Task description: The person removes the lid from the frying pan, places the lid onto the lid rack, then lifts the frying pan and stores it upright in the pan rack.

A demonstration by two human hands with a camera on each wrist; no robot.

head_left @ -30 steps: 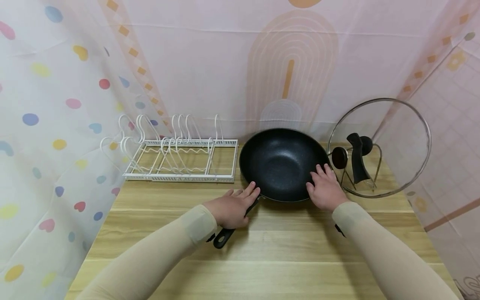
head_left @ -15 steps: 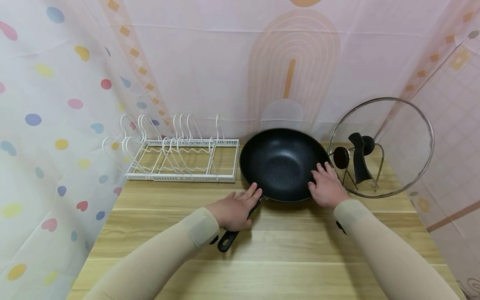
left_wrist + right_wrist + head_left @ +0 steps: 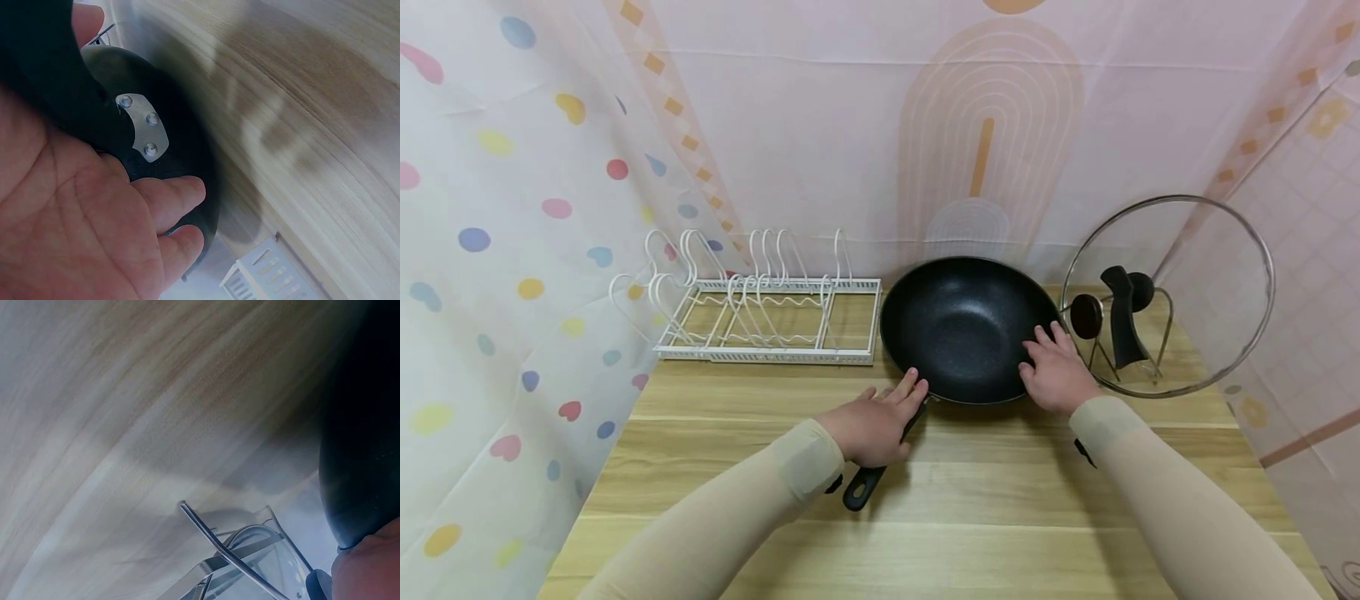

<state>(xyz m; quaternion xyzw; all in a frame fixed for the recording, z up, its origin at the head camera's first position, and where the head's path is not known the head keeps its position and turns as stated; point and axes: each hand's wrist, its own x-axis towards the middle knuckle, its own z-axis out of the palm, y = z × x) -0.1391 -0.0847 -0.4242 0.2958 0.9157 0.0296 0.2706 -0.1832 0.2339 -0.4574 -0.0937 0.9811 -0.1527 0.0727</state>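
Note:
A black wok (image 3: 966,329) sits at the back of the wooden table, its handle (image 3: 859,492) pointing toward the front left. My left hand (image 3: 876,427) lies over the handle with fingers extended to the near rim. In the left wrist view, the palm (image 3: 81,212) faces the handle, and fingers touch the wok's underside beside a riveted metal bracket (image 3: 150,128). My right hand (image 3: 1058,375) rests on the wok's right rim, fingers spread and laid over the edge; the right wrist view shows only part of that hand (image 3: 369,569) against the wok's dark side (image 3: 359,450).
Left of the wok stands a white wire rack (image 3: 790,357) with upright loops. A large glass lid (image 3: 1195,333) stands upright in a metal holder (image 3: 1167,333) close to my right hand. Patterned curtains (image 3: 820,150) border the table (image 3: 985,517) at the back and sides.
The wok's handle has swung slightly to the right, with my left hand moving along with it. My right hand stays at the rim. The whole head view has drifted slightly.

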